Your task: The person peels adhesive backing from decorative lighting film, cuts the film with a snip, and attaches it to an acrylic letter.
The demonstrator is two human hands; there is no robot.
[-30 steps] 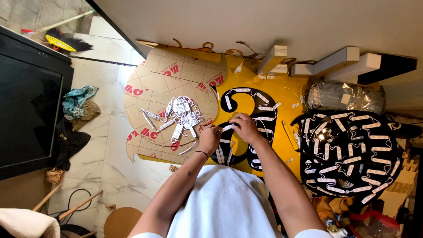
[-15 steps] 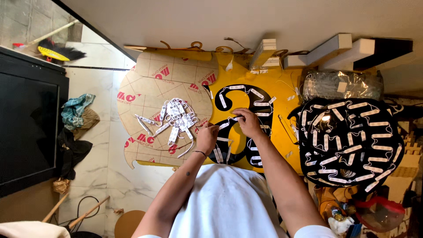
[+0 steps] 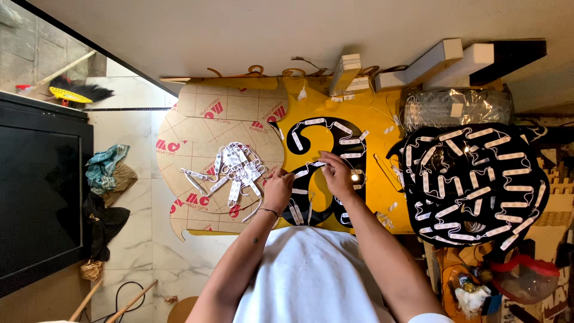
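Black numeral-shaped sign panel [image 3: 326,170] lies mid-bench on the yellow sheet [image 3: 382,113]. White LED modules [image 3: 350,142] already line its upper curve; the lower part appears only partly filled. Left hand [image 3: 278,190] and right hand [image 3: 336,173] each pinch the module strand [image 3: 311,167] over the panel's centre. A loose module heap [image 3: 236,170] waits on the paper-covered sheet [image 3: 206,128] toward the left edge. Finished black pieces [image 3: 472,182] are stacked toward the right edge. A clear bag [image 3: 457,107], contents unclear, lies at the rear.

Bright, even daylight; soft shadows, sharp focus, wide-angle warp at edges, no glare.
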